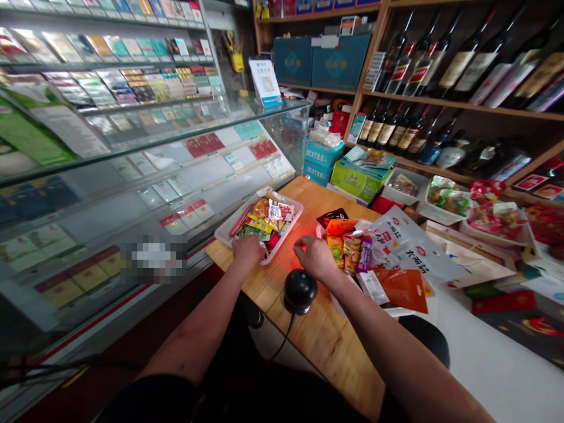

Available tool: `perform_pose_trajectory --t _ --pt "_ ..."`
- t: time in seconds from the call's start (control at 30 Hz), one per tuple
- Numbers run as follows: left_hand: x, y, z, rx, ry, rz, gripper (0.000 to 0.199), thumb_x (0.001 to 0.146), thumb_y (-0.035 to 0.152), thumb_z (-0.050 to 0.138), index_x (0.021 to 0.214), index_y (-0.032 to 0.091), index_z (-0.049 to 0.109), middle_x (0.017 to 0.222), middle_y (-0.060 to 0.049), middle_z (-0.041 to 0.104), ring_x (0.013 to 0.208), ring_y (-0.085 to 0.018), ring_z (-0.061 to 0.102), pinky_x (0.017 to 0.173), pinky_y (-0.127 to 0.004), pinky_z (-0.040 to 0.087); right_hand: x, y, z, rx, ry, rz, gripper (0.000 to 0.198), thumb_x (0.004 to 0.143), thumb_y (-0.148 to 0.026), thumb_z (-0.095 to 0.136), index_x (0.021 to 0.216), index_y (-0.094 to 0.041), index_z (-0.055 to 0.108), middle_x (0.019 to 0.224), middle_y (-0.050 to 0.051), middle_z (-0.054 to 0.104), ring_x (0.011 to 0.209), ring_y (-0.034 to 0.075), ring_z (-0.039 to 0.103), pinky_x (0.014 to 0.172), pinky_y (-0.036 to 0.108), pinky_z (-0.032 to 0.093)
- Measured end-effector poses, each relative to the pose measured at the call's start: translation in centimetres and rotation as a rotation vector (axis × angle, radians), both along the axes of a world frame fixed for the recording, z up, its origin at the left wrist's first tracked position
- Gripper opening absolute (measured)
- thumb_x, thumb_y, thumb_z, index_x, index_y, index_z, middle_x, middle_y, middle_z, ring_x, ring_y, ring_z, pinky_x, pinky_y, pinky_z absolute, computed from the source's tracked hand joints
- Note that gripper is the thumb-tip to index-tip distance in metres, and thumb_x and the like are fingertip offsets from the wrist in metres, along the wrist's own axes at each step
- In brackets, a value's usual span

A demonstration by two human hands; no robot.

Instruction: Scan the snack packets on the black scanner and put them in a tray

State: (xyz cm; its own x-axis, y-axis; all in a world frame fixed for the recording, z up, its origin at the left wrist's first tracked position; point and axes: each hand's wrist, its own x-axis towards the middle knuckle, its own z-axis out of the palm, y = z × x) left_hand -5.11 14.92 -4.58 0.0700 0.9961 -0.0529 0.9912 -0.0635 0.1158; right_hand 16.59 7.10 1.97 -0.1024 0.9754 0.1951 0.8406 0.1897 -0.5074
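Observation:
My left hand (248, 251) is at the near edge of a white plastic basket (286, 244) of small packaged snacks. Its fingers are curled down among the packets, and what they hold is hidden. A white packet with red and dark print (281, 210) lies on top of the pile. Over the wooden table, between this basket and a second pile of snacks, my right hand (315, 257) has thumb and forefinger slightly apart, with nothing visible in them. Just below that hand stands a round black corded device (300, 289); a red glow falls on the wood beside it.
Right of my right hand, a second container holds colourful snacks, an orange pouch (403, 289) and large grey bags (409, 244). A glass display counter (176, 147) runs along the left. Shelves of bottles (458, 56) and a green box (356, 181) stand behind.

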Motion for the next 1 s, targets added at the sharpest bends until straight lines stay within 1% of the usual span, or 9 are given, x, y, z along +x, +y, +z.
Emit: perform_pose_trajectory --t 0.13,0.23,0.3,0.43,0.6,0.7,0.8,0.87,1.0 --pt "0.1 0.2 -0.5 0.013 -0.118 -0.018 0.022 0.081 0.030 0.059 0.095 0.020 0.073 0.095 -0.013 0.072 0.098 -0.033 0.064 0.088 -0.045 0.043 -0.7 -0.6 0.0 -0.009 0.025 0.016 0.014 0.090 -0.023 0.060 0.091 -0.017 0.073 0.095 0.008 0.073 0.090 0.019 0.067 0.083 0.028 0.048" --pt "-0.3 -0.1 -0.4 0.022 -0.298 -0.019 0.019 0.082 0.029 0.061 0.094 0.021 0.074 0.092 -0.010 0.074 0.089 -0.028 0.067 0.079 -0.038 0.045 -0.8 -1.0 0.0 -0.010 0.046 0.010 0.014 0.089 -0.022 0.060 0.088 -0.017 0.072 0.093 0.007 0.073 0.087 0.019 0.067 0.081 0.028 0.048" --pt "-0.8 -0.4 0.1 0.046 -0.458 -0.030 0.020 0.082 0.029 0.062 0.096 0.021 0.074 0.094 -0.009 0.074 0.086 -0.024 0.067 0.075 -0.034 0.046 -0.7 -1.1 0.0 -0.013 0.076 0.008 0.013 0.088 -0.021 0.060 0.086 -0.018 0.072 0.091 0.006 0.073 0.085 0.018 0.067 0.081 0.028 0.048" --pt "-1.5 -1.5 1.6 0.097 -0.829 -0.022 0.027 0.082 0.031 0.066 0.104 0.019 0.074 0.101 -0.008 0.075 0.087 -0.022 0.069 0.078 -0.032 0.050 -0.8 -1.2 -0.1 -0.055 0.192 -0.058 0.011 0.086 -0.023 0.062 0.086 -0.019 0.072 0.088 0.004 0.073 0.081 0.017 0.068 0.078 0.028 0.049" --pt "-1.0 -3.5 3.3 0.044 -1.390 0.087 0.033 0.075 0.037 0.075 0.099 0.014 0.071 0.089 -0.006 0.073 0.076 -0.017 0.066 0.075 -0.029 0.052 -1.2 -0.8 -1.1 -0.065 0.325 -0.120 0.016 0.084 -0.027 0.065 0.098 -0.019 0.070 0.095 0.004 0.073 0.085 0.017 0.067 0.079 0.028 0.050" --pt "-0.2 -4.9 4.1 -0.033 -1.628 0.161 0.041 0.069 0.040 0.081 0.098 0.014 0.066 0.083 -0.003 0.069 0.071 -0.014 0.064 0.071 -0.028 0.052 -1.4 -0.5 -1.6 -0.081 0.437 -0.124 0.025 0.084 -0.031 0.067 0.105 -0.018 0.068 0.096 0.005 0.073 0.084 0.016 0.067 0.079 0.028 0.051" --pt "0.7 -6.1 4.8 -0.156 -1.757 0.151 0.044 0.067 0.040 0.083 0.095 0.015 0.062 0.086 -0.002 0.068 0.072 -0.013 0.064 0.073 -0.028 0.052 -1.4 -0.4 -1.7 -0.196 0.635 -0.129 0.031 0.087 -0.038 0.063 0.109 -0.017 0.066 0.090 0.005 0.073 0.078 0.015 0.068 0.070 0.025 0.051" --pt "1.3 -6.7 5.1 -0.204 -1.777 0.119 0.042 0.068 0.039 0.083 0.094 0.015 0.061 0.088 -0.002 0.068 0.074 -0.012 0.064 0.076 -0.028 0.053 -1.2 -0.5 -1.5 -0.246 0.740 -0.122 0.030 0.089 -0.041 0.060 0.104 -0.016 0.067 0.081 0.004 0.071 0.070 0.014 0.066 0.064 0.024 0.049" --pt "2.4 -7.5 5.5 -0.176 -1.664 0.066 0.039 0.075 0.044 0.079 0.098 0.016 0.064 0.091 -0.003 0.068 0.080 -0.014 0.064 0.078 -0.028 0.053 -0.3 -1.3 -0.8 -0.215 0.785 -0.155 0.029 0.086 -0.043 0.062 0.090 -0.015 0.068 0.071 0.002 0.068 0.060 0.012 0.059 0.058 0.023 0.046"
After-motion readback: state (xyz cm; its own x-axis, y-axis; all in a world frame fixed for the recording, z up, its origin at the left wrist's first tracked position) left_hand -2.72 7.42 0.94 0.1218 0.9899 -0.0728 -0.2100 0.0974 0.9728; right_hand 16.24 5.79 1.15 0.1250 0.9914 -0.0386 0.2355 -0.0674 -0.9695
